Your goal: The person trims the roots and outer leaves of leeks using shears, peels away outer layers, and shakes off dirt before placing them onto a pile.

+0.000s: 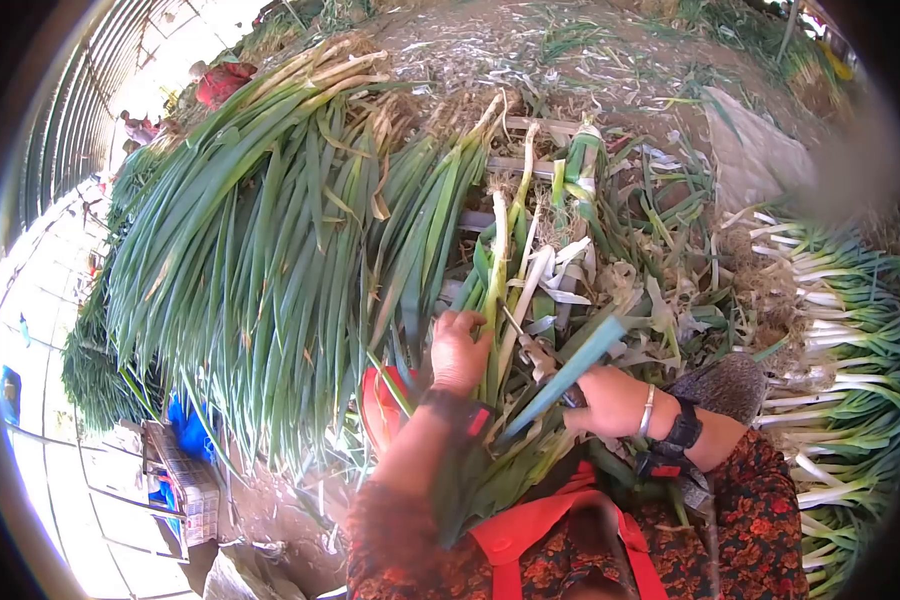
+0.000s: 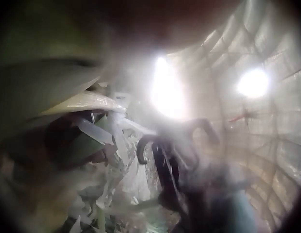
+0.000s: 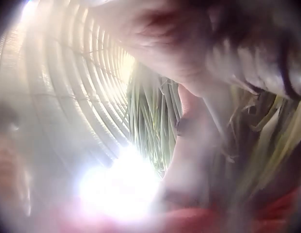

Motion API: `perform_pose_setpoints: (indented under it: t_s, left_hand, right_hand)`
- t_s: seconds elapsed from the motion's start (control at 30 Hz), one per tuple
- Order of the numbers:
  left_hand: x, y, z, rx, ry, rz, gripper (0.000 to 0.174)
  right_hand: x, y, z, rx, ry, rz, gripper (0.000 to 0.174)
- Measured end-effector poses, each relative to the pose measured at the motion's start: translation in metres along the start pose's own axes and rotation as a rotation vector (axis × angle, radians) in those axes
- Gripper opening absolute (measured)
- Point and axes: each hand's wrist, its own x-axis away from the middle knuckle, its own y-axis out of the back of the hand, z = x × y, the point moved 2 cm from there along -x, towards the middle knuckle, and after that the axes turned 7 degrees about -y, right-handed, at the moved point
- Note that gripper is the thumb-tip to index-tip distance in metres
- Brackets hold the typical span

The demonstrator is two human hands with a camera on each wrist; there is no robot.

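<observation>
In the head view my left hand point(image 1: 460, 350) grips a long green onion point(image 1: 497, 265) by its leafy part, its white shank and roots pointing away from me. My right hand point(image 1: 610, 400), just to the right, holds dark metal scissors point(image 1: 538, 358), the blade angled up and left toward the onion. A broad green leaf point(image 1: 565, 380) crosses in front of the right fingers. The scissors' curved dark handles point(image 2: 162, 160) show in the left wrist view. Part of my right hand point(image 3: 165, 43) fills the top of the right wrist view, blurred by glare.
A large heap of untrimmed green onions point(image 1: 260, 230) lies on the left. Peeled ones with white shanks point(image 1: 830, 380) are lined up on the right. Stripped leaves and peelings point(image 1: 660, 290) litter the middle. A plastic crate point(image 1: 195, 490) stands at lower left.
</observation>
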Motion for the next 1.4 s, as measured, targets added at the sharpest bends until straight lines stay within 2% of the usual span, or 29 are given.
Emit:
perform_pose_setpoints:
  t_s: [0.07, 0.1, 0.2, 0.23, 0.33, 0.4, 0.47, 0.53, 0.57, 0.6, 0.67, 0.7, 0.73, 0.77, 0.8, 0.83, 0.9, 0.93, 1.0, 1.07, 1.1, 1.13, 1.2, 1.3, 1.33, 1.4]
  left_hand:
    - [0.000, -0.001, -0.006, -0.053, 0.011, 0.037, 0.038]
    - [0.000, -0.001, -0.010, -0.079, 0.016, 0.054, 0.040]
    - [-0.001, -0.003, -0.021, -0.181, 0.070, 0.072, 0.043]
    - [-0.003, -0.004, -0.021, -0.214, 0.083, 0.127, 0.048]
    - [-0.005, -0.010, -0.022, -0.269, 0.111, 0.180, 0.051]
    - [-0.006, -0.014, -0.020, -0.267, 0.133, 0.193, 0.050]
    - [-0.008, -0.020, -0.017, -0.278, 0.153, 0.198, 0.049]
    - [-0.010, -0.025, -0.014, -0.301, 0.165, 0.192, 0.048]
    - [-0.011, -0.024, -0.015, -0.287, 0.193, 0.202, 0.050]
    - [-0.012, -0.023, -0.017, -0.273, 0.221, 0.214, 0.051]
    - [-0.020, -0.018, -0.020, -0.225, 0.261, 0.239, 0.054]
    - [-0.024, -0.013, -0.018, -0.193, 0.275, 0.261, 0.055]
    - [-0.026, -0.009, -0.016, -0.157, 0.289, 0.290, 0.057]
    - [-0.030, -0.007, -0.011, -0.128, 0.249, 0.289, 0.058]
    - [-0.034, -0.004, -0.003, -0.098, 0.206, 0.287, 0.059]
    - [-0.038, 0.000, 0.002, -0.070, 0.163, 0.287, 0.060]
    - [-0.048, 0.013, 0.008, -0.078, 0.171, 0.325, 0.058]
    - [-0.050, 0.019, 0.010, -0.103, 0.145, 0.329, 0.055]
    - [-0.047, 0.039, -0.002, -0.068, 0.156, 0.343, 0.055]
    - [-0.043, 0.053, -0.009, -0.079, 0.153, 0.375, 0.055]
    - [-0.041, 0.058, -0.011, -0.101, 0.147, 0.392, 0.056]
    - [-0.040, 0.063, -0.012, -0.120, 0.144, 0.407, 0.056]
    - [-0.033, 0.074, -0.011, -0.094, 0.128, 0.416, 0.055]
    - [-0.015, 0.087, -0.021, -0.025, 0.142, 0.414, 0.050]
    - [-0.010, 0.084, -0.015, 0.055, 0.174, 0.408, 0.048]
    - [-0.003, 0.080, -0.009, 0.213, 0.231, 0.382, 0.044]
  right_hand:
    - [-0.011, 0.002, 0.002, 0.023, 0.020, -0.063, 0.037]
    - [-0.022, -0.002, -0.010, 0.072, -0.100, 0.005, 0.053]
    - [-0.040, 0.004, -0.005, 0.080, -0.110, -0.088, 0.053]
    - [-0.046, 0.009, 0.000, 0.085, -0.123, -0.143, 0.035]
    - [-0.076, 0.011, -0.007, 0.159, 0.022, -0.191, 0.034]
    - [-0.084, 0.025, 0.012, 0.149, -0.030, -0.275, 0.028]
    - [-0.118, 0.027, -0.008, 0.252, -0.083, -0.185, 0.034]
    - [-0.145, 0.026, -0.019, 0.348, -0.117, -0.320, 0.028]
    - [-0.156, 0.033, -0.017, 0.345, -0.087, -0.324, 0.026]
    - [-0.172, 0.035, -0.030, 0.237, -0.274, -0.351, 0.026]
    - [-0.182, 0.037, -0.050, 0.267, -0.192, -0.330, 0.026]
    - [-0.163, 0.038, -0.039, 0.211, -0.131, -0.341, 0.026]
    - [-0.136, 0.033, -0.031, 0.152, -0.076, -0.349, 0.032]
    - [-0.114, 0.028, -0.028, 0.082, -0.024, -0.297, 0.046]
    - [-0.088, 0.024, -0.020, 0.035, 0.086, -0.287, 0.049]
    - [-0.059, 0.022, -0.006, 0.101, 0.001, -0.197, 0.050]
    - [-0.010, 0.019, 0.020, -0.033, -0.055, -0.016, 0.053]
    - [-0.004, 0.003, 0.005, 0.098, -0.010, -0.010, 0.043]
    - [-0.007, -0.010, -0.002, 0.091, 0.103, -0.044, 0.032]
    - [-0.032, 0.002, 0.000, 0.048, -0.034, -0.095, 0.028]
    - [-0.051, 0.010, -0.005, 0.008, -0.093, -0.159, 0.029]
    - [-0.054, 0.018, 0.001, -0.100, -0.084, -0.321, 0.035]
    - [-0.048, 0.011, 0.003, -0.036, -0.014, -0.330, 0.043]
    - [-0.036, 0.007, 0.007, -0.001, 0.071, -0.277, 0.047]
    - [-0.050, 0.010, -0.017, -0.082, 0.097, -0.378, 0.054]
    - [-0.049, 0.019, -0.033, -0.080, -0.160, -0.398, 0.058]
